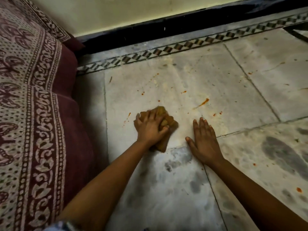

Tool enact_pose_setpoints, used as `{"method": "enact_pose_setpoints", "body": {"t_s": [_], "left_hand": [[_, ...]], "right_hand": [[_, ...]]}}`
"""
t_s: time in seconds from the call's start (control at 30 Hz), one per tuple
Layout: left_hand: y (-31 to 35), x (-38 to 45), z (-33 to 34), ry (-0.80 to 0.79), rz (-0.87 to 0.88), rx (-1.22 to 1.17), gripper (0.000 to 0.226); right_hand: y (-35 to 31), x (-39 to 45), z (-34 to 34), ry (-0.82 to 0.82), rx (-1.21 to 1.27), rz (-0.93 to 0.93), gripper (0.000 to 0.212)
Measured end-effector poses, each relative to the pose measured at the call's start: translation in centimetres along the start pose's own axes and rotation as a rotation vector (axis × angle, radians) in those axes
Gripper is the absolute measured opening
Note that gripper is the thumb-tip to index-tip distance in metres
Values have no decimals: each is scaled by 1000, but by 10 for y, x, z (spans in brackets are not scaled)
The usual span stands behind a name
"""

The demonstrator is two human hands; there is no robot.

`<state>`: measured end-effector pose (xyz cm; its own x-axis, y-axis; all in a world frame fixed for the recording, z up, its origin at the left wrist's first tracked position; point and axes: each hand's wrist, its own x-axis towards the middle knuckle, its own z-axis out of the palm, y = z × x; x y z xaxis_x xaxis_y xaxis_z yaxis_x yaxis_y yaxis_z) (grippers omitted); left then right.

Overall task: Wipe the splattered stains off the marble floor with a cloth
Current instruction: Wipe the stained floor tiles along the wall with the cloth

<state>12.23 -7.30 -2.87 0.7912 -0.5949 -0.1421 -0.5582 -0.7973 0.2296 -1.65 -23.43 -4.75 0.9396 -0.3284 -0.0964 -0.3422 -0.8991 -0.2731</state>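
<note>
My left hand (149, 126) grips a bunched mustard-brown cloth (171, 123) and presses it onto the pale marble floor (216, 84). The cloth sticks out past my fingers at the top and below my palm. My right hand (204, 140) lies flat on the floor to the right of the cloth, fingers straight and holding nothing. Orange-red splatters dot the tile: a long streak (204, 102) beyond my right hand, small spots (216, 114) to its right, a drop (129, 114) left of the cloth, and specks (143, 93) farther out.
A mattress with a maroon patterned cover (38, 114) runs along the left edge. A checkered inlay border (166, 51) and a dark skirting (150, 29) line the far wall. More orange spots (299, 189) lie on the grey-mottled tile at the right.
</note>
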Motion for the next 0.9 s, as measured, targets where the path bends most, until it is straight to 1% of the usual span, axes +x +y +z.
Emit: {"method": "enact_pose_setpoints", "body": {"t_s": [0.07, 0.1, 0.17, 0.23, 0.27, 0.37, 0.43, 0.5, 0.57, 0.63, 0.67, 0.7, 0.73, 0.8, 0.83, 0.9], "left_hand": [[6, -15, 14, -38, 133, 62, 69], [3, -30, 21, -26, 191, 76, 65], [-18, -56, 30, 68, 221, 84, 59], [-46, -65, 30, 134, 152, 85, 58], [-59, -60, 26, 135, 96, 81, 59], [-62, -16, 11, 77, -64, 28, 66], [-46, 20, 7, 21, -89, 11, 73], [-23, 38, 9, -45, -28, 61, 74], [-9, 29, 14, -74, 107, 121, 71], [-14, -2, 21, -51, 262, 156, 68], [-25, -20, 25, -23, 315, 155, 66], [-40, -36, 27, 1, 328, 150, 64], [-57, -47, 24, 11, 293, 144, 62], [-81, -51, 15, -18, 119, 123, 65], [-84, -47, 9, -41, 23, 102, 70], [-71, -27, 3, -67, -107, 61, 74]], "right_hand": [[2, -1, 9, -66, -2, 6, 99], [4, -3, 14, -72, -5, -1, 102], [8, -4, 23, -34, -31, -13, 97], [10, -3, 25, -58, -49, -3, 89], [9, -3, 25, -74, -48, 5, 86], [8, -3, 23, -49, -76, -3, 82], [7, -3, 22, -37, -73, 0, 81], [6, -4, 21, -43, -68, 7, 81], [6, -4, 19, -54, -59, 13, 81], [6, -4, 19, -59, -54, 15, 81], [6, -4, 20, -58, -48, 14, 81], [6, -5, 20, -58, -43, 10, 81], [6, -5, 20, -56, -44, 7, 82], [6, -4, 20, -59, -43, 4, 83], [5, -5, 19, -74, -36, -3, 84], [6, -3, 19, -90, -6, -10, 88]]}}
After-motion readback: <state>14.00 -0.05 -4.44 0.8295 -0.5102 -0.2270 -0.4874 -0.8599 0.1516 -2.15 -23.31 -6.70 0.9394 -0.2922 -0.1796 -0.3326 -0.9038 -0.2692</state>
